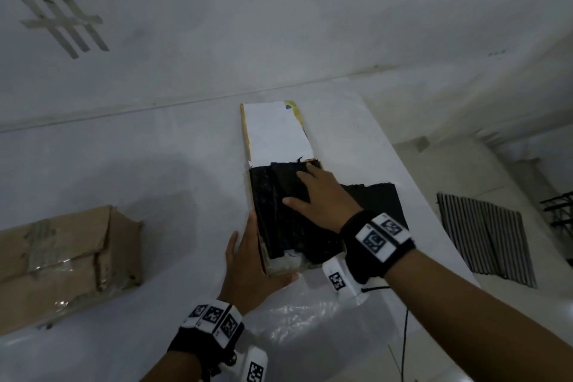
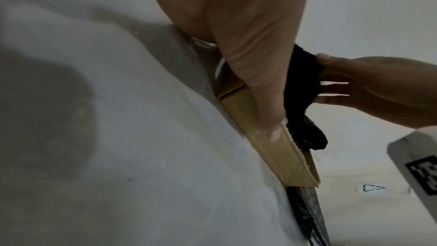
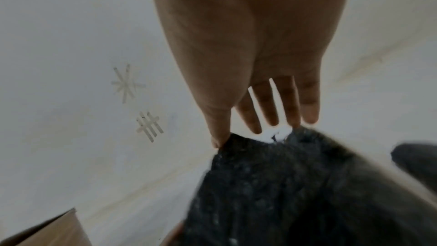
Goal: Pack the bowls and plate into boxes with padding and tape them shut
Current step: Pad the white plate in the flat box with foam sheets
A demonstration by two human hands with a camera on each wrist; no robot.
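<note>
An open cardboard box (image 1: 276,130) lies at the middle of the white table, its white-lined flap folded away from me. Black padding (image 1: 269,211) fills it, and part spreads out over the right side (image 1: 378,198). My right hand (image 1: 313,195) presses flat on the padding with fingers spread. My left hand (image 1: 245,245) rests against the box's near left wall with straight fingers. The left wrist view shows a left hand finger (image 2: 267,119) lying along the brown box wall (image 2: 272,156), with the padding (image 2: 305,134) behind it. No bowl or plate shows.
A taped brown box (image 1: 62,257) sits at the left. A clear plastic sheet (image 1: 310,329) lies at the table's near side. Tape strips (image 1: 65,22) stick to the wall. The table's edge runs down the right, with a metal grate (image 1: 486,236) on the floor beyond.
</note>
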